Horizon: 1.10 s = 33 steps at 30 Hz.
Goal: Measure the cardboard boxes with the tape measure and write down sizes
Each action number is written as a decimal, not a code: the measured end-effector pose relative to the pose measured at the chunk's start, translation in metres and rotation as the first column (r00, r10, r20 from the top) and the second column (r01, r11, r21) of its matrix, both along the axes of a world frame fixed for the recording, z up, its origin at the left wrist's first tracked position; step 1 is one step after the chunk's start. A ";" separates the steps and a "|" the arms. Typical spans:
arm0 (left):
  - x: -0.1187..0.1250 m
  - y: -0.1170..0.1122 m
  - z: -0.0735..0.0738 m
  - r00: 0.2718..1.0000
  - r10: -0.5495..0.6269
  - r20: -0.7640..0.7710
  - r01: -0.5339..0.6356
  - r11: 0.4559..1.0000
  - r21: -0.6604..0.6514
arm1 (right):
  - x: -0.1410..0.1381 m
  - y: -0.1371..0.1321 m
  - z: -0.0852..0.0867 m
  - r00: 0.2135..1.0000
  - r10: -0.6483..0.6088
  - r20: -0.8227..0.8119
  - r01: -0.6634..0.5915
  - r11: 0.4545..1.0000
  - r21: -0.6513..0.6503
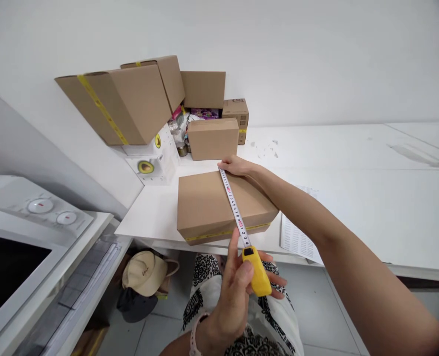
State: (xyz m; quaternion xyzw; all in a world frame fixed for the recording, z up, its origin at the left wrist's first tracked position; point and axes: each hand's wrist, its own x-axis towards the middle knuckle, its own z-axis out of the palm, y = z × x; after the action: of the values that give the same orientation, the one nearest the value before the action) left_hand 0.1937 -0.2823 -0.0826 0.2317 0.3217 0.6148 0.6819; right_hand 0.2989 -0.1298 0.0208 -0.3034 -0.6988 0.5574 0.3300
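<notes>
My left hand [238,282] holds the yellow case of a tape measure [257,272] in front of the table edge, its index finger stretched along the blade. The white blade [232,200] is drawn out across the top of a closed cardboard box [204,200] with yellow tape along its near side. At the box's far edge my right hand [234,165] pinches the blade's end, and its forearm passes above the right part of the box. The very tip of the blade is hidden by the fingers.
Behind stand a smaller carton [214,141], an upright box [235,111] and large cartons [130,99] stacked on white avocado-printed boxes [153,165]. Printed sheets [297,235] lie right on the white table [353,198]. A microwave [15,247] is at left, caps [145,272] below.
</notes>
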 end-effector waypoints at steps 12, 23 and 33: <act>0.000 0.006 0.013 0.999 0.022 0.031 -0.021 0.999 -0.043 | -0.005 0.001 0.001 0.997 -0.017 0.076 0.019 1.000 -0.022; 0.001 0.016 0.008 0.995 0.055 0.088 -0.053 0.998 -0.028 | -0.011 0.001 0.008 0.992 -0.058 0.109 0.066 0.996 -0.067; -0.018 0.040 0.008 0.999 0.042 0.012 -0.042 0.999 -0.025 | -0.016 0.013 0.006 0.985 -0.128 0.113 0.131 0.991 -0.021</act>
State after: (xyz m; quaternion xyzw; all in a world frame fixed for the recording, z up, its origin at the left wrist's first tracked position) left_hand 0.1756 -0.2424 -0.0743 0.2126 0.3299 0.6262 0.6737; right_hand 0.2829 -0.1173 0.0264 -0.3835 -0.6870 0.5266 0.3218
